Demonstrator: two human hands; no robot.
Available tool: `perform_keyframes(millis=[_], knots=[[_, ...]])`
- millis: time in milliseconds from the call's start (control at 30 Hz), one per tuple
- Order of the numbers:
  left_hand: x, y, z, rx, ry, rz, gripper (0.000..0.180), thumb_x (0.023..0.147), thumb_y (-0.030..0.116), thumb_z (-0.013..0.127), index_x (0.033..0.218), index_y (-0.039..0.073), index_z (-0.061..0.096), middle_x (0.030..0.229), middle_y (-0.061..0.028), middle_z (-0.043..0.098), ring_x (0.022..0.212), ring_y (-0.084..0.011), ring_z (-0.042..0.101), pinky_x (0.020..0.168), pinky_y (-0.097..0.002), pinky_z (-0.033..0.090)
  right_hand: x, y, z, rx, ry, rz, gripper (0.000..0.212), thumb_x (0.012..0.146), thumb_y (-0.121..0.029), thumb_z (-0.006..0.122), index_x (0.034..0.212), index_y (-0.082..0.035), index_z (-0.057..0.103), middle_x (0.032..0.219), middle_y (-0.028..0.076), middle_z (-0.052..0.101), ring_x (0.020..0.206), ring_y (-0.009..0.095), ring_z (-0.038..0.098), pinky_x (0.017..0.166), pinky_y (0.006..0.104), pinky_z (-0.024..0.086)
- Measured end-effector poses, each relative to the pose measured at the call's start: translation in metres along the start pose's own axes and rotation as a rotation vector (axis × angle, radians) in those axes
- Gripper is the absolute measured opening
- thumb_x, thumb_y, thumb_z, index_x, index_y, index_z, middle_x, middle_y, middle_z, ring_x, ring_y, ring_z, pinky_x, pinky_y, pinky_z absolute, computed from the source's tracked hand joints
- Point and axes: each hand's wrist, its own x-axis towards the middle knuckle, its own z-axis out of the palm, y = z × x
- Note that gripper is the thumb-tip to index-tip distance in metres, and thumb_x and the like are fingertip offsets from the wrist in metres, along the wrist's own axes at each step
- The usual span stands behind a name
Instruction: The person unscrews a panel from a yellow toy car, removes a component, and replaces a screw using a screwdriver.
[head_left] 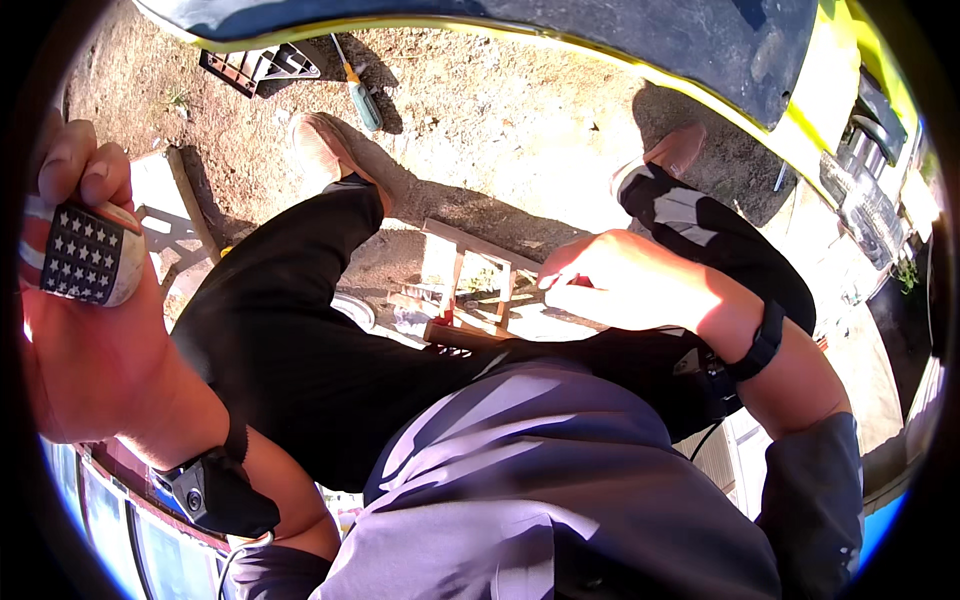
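Note:
My left hand (95, 340) is raised at the far left, its fingers curled around a small rounded object (85, 255) with white stars on a dark patch and red and white stripes. What kind of object it is, I cannot make out. Over my right thigh, my right hand (625, 285) hangs with its fingers curled in and the back of the hand in bright sun. Anything inside those fingers is hidden. Below that hand and between my legs is a low wooden frame (460, 270).
A screwdriver (364, 102) with a green handle and a black slotted bracket (247, 76) lie on the dirt ahead. A large dark panel with a yellow rim (640, 45) crosses the top. Wooden pieces (192, 200) are at the left, beside my knee.

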Motion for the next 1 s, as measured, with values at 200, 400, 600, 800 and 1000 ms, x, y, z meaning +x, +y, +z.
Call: perform_keyframes(millis=[200, 400, 600, 800, 1000], knots=[[-0.010, 0.005, -0.013, -0.294, -0.086, -0.072, 0.043, 0.094, 0.017, 0.051, 0.136, 0.015, 0.055, 0.129, -0.0150, 0.055, 0.117, -0.0337, 0.053, 0.106, -0.0483, 0.042, 0.057, 0.066, 0.074, -0.112, -0.421, 0.384, 0.041, 0.095, -0.039, 0.061, 0.126, -0.012, 0.062, 0.113, 0.016, 0.069, 0.107, 0.036, 0.066, 0.089, 0.0425, 0.052], [-0.027, -0.001, -0.017, -0.068, 0.213, -0.027, 0.058, 0.087, 0.012, 0.060, 0.139, -0.004, 0.039, 0.118, -0.0166, 0.044, 0.109, -0.0263, 0.047, 0.097, -0.0384, 0.038, 0.081, 0.069, 0.158, 0.400, -0.276, 0.351, 0.082, 0.082, -0.059, 0.072, 0.138, -0.001, 0.051, 0.131, 0.026, 0.061, 0.120, 0.040, 0.061, 0.098, 0.0440, 0.051], [-0.039, -0.017, -0.026, -0.038, 0.321, 0.022, 0.063, 0.089, 0.020, 0.056, 0.143, -0.007, 0.040, 0.115, -0.0192, 0.055, 0.102, -0.0304, 0.054, 0.087, -0.0390, 0.046, 0.083, 0.030, 0.197, 0.374, -0.243, 0.367, 0.065, 0.079, -0.035, 0.075, 0.139, -0.019, 0.053, 0.107, 0.019, 0.071, 0.102, 0.039, 0.067, 0.087, 0.0450, 0.051], [-0.037, -0.021, -0.026, -0.087, 0.425, -0.030, 0.061, 0.089, 0.020, 0.058, 0.142, -0.006, 0.043, 0.115, -0.0182, 0.056, 0.099, -0.0296, 0.055, 0.085, -0.0398, 0.047, 0.067, 0.017, 0.183, 0.254, -0.186, 0.423, 0.070, 0.078, -0.026, 0.071, 0.144, -0.022, 0.050, 0.105, 0.019, 0.071, 0.099, 0.040, 0.067, 0.083, 0.0461, 0.053], [-0.037, -0.027, -0.022, -0.152, 0.446, -0.013, 0.060, 0.089, 0.020, 0.054, 0.143, -0.005, 0.043, 0.116, -0.0191, 0.057, 0.101, -0.0311, 0.057, 0.087, -0.0406, 0.048, 0.040, 0.027, 0.129, 0.152, -0.161, 0.468, 0.068, 0.079, -0.017, 0.071, 0.143, -0.026, 0.049, 0.109, 0.018, 0.071, 0.098, 0.037, 0.069, 0.082, 0.0446, 0.055]])
